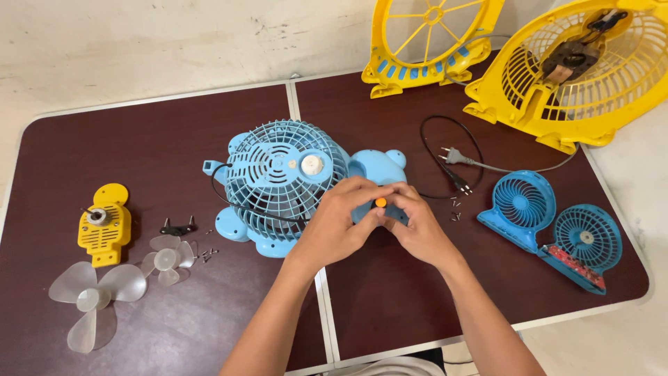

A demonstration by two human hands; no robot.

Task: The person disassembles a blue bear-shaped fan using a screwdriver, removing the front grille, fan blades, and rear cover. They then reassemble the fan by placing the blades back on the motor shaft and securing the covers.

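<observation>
Centrally in the frame, two bare hands meet over a light blue animal-shaped table fan lying on a dark maroon folding table. The left hand and right hand press together, fingertips pinched around a small tool with an orange tip, most likely a screwdriver handle, set upright against the fan's blue body just right of its round grille. Both hands are closed on that tool; the shaft is hidden by the fingers.

Judging by the loose screws lying just right of the hands, the step in hand looks like working a screw in the fan housing. Any next move would call for keeping the tool straight and the fan from sliding.

At lower left lie a clear three-blade propeller, a smaller clear blade and a yellow motor housing. At right sit two small blue fans. In the upper right stand a yellow fan shell and a yellow front grille, with a black plug cord near them.
</observation>
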